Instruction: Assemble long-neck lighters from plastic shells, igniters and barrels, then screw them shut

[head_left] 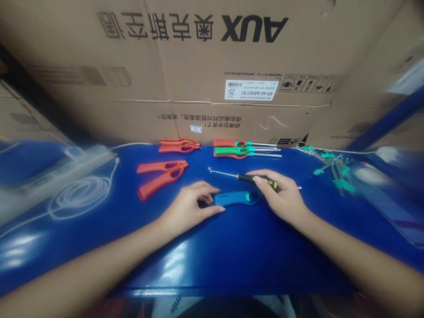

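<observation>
So the blue utility lighter (233, 198) is lying on the blue tabletop (232, 260) between both hands. Left hand (195, 202) has what looks like a light pinch on its left end, thumb on the near edge, fingers on the far one. Right hand (281, 191) is wrapped around a black-and-yellow screwdriver (258, 180), shaft pointing left past the lighter's far side, not on it.

My two cents: press the handle flat with the left so it can't spin, and keep those fingertips out of the blade's path. I'd stand the driver upright over a screw and push down before twisting, gently, since that shell looks like plastic.

Hard to make out: there's a tiny speck at the driver's tip, maybe a screw, can't swear to it. The right hand hides the lighter's right end, with just a bit of metal poking out beyond. The green-ended pieces (331, 168) far right are blurry.
</observation>
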Demonstrator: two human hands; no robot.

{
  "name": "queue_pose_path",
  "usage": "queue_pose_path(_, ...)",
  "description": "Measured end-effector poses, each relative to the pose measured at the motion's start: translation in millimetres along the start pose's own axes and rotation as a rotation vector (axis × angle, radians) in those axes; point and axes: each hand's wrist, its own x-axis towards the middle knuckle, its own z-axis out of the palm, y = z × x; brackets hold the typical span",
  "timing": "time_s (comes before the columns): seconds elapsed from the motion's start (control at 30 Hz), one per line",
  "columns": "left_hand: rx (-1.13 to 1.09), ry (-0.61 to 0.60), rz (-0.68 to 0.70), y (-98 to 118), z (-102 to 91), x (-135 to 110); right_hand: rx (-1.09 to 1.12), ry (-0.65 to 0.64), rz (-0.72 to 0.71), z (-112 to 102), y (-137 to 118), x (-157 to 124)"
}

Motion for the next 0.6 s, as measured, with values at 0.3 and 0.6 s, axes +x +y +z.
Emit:
queue_pose_path(0.3,-0.661,0.120,-0.407,8.9,-4.9,5.9,0.253,0.083,0.188,-6.7,0.5,-0.9)
queue_pose_path(0.6,-0.909,0.078,-0.597,16.1,-5.6,8.4,0.192,0.041,0.127,-7.9,-1.8,-2.7)
